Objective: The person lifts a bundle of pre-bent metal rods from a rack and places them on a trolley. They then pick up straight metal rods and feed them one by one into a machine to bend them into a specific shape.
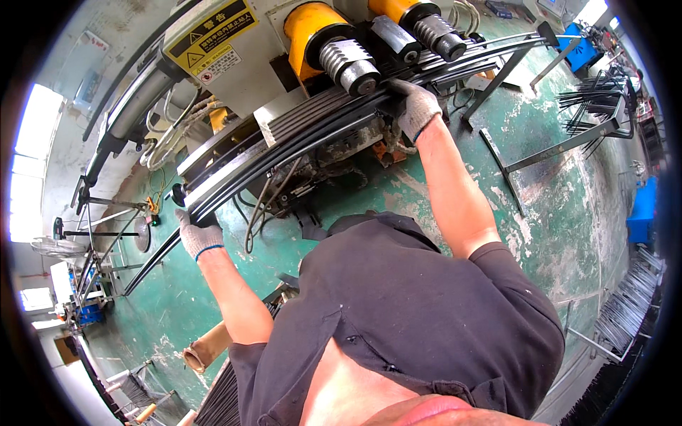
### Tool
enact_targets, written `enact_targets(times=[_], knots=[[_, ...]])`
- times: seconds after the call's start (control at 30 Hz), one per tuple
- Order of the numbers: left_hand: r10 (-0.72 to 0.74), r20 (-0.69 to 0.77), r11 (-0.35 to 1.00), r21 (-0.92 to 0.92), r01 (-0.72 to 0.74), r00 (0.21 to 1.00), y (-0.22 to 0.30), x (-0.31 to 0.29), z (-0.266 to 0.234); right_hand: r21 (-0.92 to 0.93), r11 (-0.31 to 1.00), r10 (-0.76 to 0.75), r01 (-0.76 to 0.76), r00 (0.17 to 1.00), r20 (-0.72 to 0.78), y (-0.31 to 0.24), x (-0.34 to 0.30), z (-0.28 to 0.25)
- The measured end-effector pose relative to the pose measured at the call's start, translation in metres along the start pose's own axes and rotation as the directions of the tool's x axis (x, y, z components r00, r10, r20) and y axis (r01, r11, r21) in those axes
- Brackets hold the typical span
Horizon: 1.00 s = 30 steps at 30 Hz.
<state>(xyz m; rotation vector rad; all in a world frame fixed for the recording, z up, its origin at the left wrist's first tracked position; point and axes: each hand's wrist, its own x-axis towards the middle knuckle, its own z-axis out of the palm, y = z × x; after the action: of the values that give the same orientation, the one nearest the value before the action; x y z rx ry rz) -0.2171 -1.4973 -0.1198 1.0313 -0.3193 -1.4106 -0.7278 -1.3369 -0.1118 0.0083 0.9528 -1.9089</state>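
Observation:
A bundle of long black metal rods (pixel 298 148) runs slantwise along the front of a machine (pixel 266 82), from low on the left up to the right. My left hand (pixel 201 238), in a pale knitted glove with a blue cuff, closes round the bundle near its left part. Further right, my right hand (pixel 418 111), gloved alike, is closed on the rods just below a ribbed steel roller (pixel 347 62). Its fingertips are partly hidden behind the rods. Both arms are stretched forward, the right one farther out.
Yellow roller housings (pixel 305 32) jut out above the rods. Cables hang beneath the machine. A metal stand (pixel 543 145) with black rods is at the right. A cardboard tube (pixel 206 346) and more rods (pixel 226 399) lie by my left elbow. The floor (pixel 536 213) is worn green.

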Motion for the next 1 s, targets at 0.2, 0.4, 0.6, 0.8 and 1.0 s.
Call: enact_targets(times=[0.2,0.4,0.6,0.8,1.0], knots=[[-0.024,0.076,0.993,-0.118,0.033,0.997,-0.026,0.010,0.017,-0.533,0.833,-0.238,0.147,0.965,-0.106,0.010,0.030,0.011],[-0.067,-0.006,0.988,-0.141,0.065,0.998,-0.054,-0.008,0.051,-0.870,0.455,-0.486,0.190,0.872,-0.064,0.015,0.080,-0.027],[-0.062,0.052,0.989,-0.133,0.069,0.997,-0.049,0.010,0.039,-0.956,0.284,-0.475,0.070,0.877,-0.076,0.003,0.049,-0.004],[-0.102,0.063,0.986,-0.129,0.109,0.993,-0.060,0.019,0.057,-0.852,0.514,-0.437,0.100,0.885,-0.160,0.008,0.068,-0.030],[-0.167,0.226,0.969,-0.143,0.203,0.960,-0.055,0.033,0.042,-0.894,0.448,-0.456,0.009,0.862,-0.221,0.000,0.053,-0.005]])
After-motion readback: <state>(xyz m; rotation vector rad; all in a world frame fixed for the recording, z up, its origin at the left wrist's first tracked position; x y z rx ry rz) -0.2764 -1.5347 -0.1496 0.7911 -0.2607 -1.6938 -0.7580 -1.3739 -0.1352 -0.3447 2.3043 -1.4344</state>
